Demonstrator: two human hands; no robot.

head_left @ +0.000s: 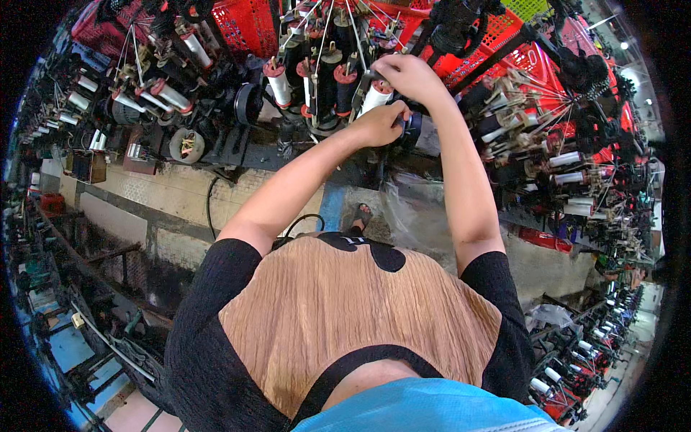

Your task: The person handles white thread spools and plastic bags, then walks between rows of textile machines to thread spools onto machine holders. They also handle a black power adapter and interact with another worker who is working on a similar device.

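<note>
A white thread bobbin (375, 96) with a reddish end stands tilted on the machine in front of me, between my two hands. My right hand (412, 78) is above its upper end, fingers pinched together by a small dark part. Whatever lies between those fingertips is too small to tell. Just below the bobbin, my left hand (380, 125) has its fingers curled closed, and what they hold, if anything, is hidden. To the left stand another white bobbin (278, 88) and a black-wound bobbin (345, 85), both with red ends.
Red plastic baskets (245, 27) rise behind the machine. More bobbins on carriers (173, 96) fill the left, and another bobbin cluster (529, 119) fans out at right. A round bowl (187, 146) holds small pieces. Clear plastic sheeting (414, 205) hangs below my hands.
</note>
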